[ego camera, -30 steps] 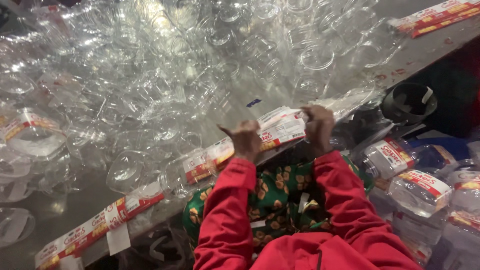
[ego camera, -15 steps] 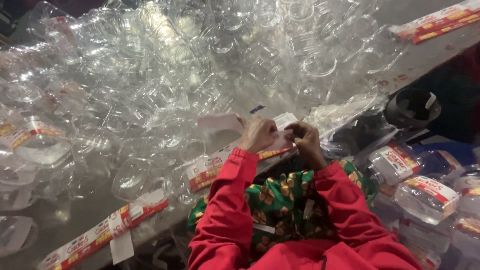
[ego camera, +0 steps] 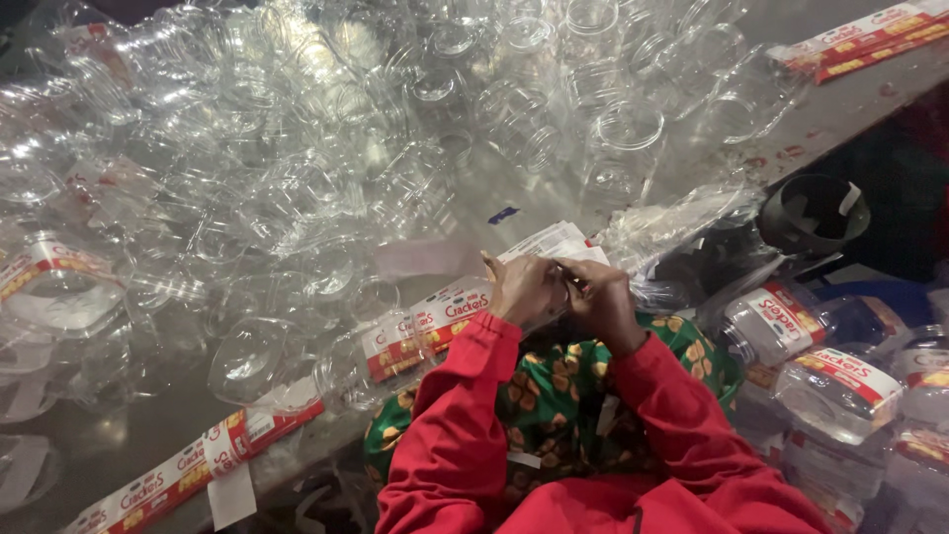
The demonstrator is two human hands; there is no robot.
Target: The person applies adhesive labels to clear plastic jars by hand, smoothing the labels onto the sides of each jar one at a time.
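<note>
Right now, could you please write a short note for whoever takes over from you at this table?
Left hand and right hand meet at the table edge, together pinching a label strip.
Unlabelled clear jars are heaped across the table.
Labelled jars sit lower right, beside the person's lap.
More label strips lie along the near edge.
Most jars are still bare.

Bright red long sleeves, green floral-patterned garment beneath

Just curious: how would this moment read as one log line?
left hand: on red-and-white paper label strip | right hand: pinching same strip | beyond: clear plastic jars piled on table
</note>
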